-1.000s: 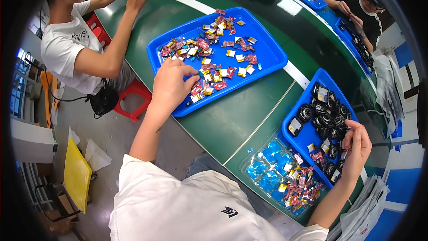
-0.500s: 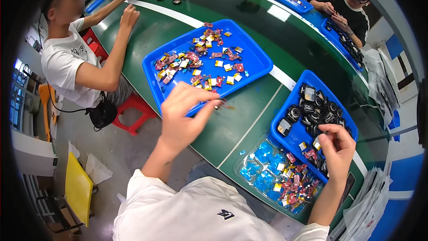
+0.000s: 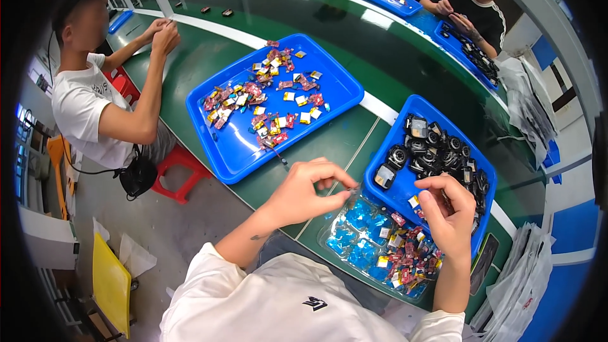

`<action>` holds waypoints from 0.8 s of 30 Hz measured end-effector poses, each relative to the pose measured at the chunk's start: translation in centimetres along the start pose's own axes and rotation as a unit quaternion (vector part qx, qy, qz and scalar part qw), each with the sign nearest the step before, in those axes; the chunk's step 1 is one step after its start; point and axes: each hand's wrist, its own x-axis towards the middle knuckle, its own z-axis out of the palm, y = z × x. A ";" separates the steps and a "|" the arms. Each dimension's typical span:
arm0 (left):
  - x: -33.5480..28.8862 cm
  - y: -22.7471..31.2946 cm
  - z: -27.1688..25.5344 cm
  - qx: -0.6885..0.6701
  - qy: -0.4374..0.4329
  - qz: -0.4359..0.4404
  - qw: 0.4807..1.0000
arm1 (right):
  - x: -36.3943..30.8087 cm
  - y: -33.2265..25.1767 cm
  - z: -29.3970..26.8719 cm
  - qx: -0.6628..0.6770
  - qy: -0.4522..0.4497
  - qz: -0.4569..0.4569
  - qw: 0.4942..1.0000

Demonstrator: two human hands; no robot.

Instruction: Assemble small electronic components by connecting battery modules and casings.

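My left hand point(image 3: 304, 191) is over the table edge, its thumb and index finger pinched around a tiny greyish piece too small to name. Those fingertips are just left of a blue tray point(image 3: 379, 147) and above a clear plastic container point(image 3: 329, 245). My right hand point(image 3: 451, 212) hangs over the tray's near part, thumb and index finger curled toward each other. What they hold, if anything, is hidden. Black round-faced casings point(image 3: 423, 147) fill much of this tray. Near my right thumb lies a white-and-yellow battery-like piece point(image 3: 413, 201).
Blue film pieces point(image 3: 358, 227) and red circuit boards point(image 3: 405, 272) lie in the clear container. A larger blue tray point(image 3: 342, 82) holds boards with small batteries. A co-worker point(image 3: 111, 98) sits at left, another point(image 3: 472, 9) across the table. A dark phone-like slab point(image 3: 484, 256) lies at right.
My left hand has moved right and nearer me, from beside the large tray to the smaller one. The right hand stays over its tray. The whole view has shifted slightly.
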 end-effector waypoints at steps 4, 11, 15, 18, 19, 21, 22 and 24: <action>-1.9 -0.9 -0.3 0.095 0.029 -0.011 0.995 | -0.1 -1.7 -2.3 -0.026 0.040 -0.086 0.995; -4.3 -2.0 0.0 0.116 0.094 -0.012 0.989 | 4.8 -7.7 -7.2 -0.135 0.182 -0.232 0.946; -4.8 -2.2 -0.1 0.092 0.102 -0.027 0.990 | 11.7 -13.7 -10.4 -0.068 0.397 -0.349 0.846; -4.5 -2.4 0.0 0.103 0.083 -0.013 0.991 | 19.6 -19.4 -13.9 0.096 0.413 -0.427 0.799; -4.5 -2.6 0.1 0.101 0.082 -0.003 0.992 | 22.9 -20.2 -15.5 0.121 0.401 -0.420 0.805; -4.5 -2.7 0.3 0.099 0.074 0.007 0.992 | 29.6 -20.2 -19.7 0.098 0.378 -0.359 0.847; -4.4 -2.6 0.2 0.094 0.070 0.003 0.993 | 31.9 -19.7 -19.7 0.042 0.398 -0.286 0.871; -4.4 -2.5 -0.1 0.091 0.067 -0.012 0.993 | 33.1 -18.8 -18.1 -0.010 0.408 -0.203 0.890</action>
